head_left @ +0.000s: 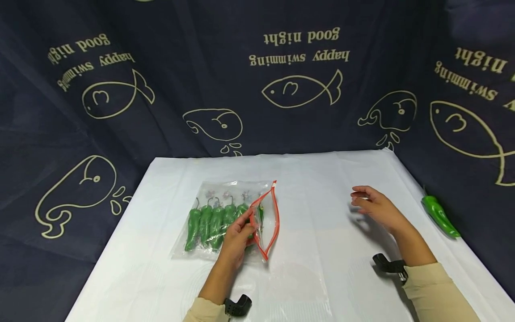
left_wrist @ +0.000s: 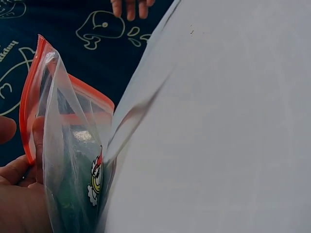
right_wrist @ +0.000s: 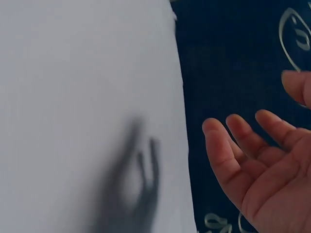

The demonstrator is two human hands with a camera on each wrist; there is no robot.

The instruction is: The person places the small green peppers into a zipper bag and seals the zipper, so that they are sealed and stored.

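Observation:
A clear zip bag [head_left: 225,190] with a red zip edge lies on the table, several green peppers [head_left: 217,221] side by side inside it. At the bag's mouth, my left hand [head_left: 237,237] pinches the near layer by its red edge, and the mouth gapes toward the right. In the left wrist view the red zip [left_wrist: 92,93] stands apart from the layer between my fingers. My right hand [head_left: 376,205] hovers over the right part of the table, fingers loosely bent and nothing in them. One more green pepper [head_left: 440,217] lies at the table's right edge, beyond that hand.
A white cloth [head_left: 306,179] covers the table. Dark blue curtains [head_left: 225,53] with fish and whale prints hang behind and along both sides. Each wrist wears a black camera mount, the left one [head_left: 238,306] close over the cloth.

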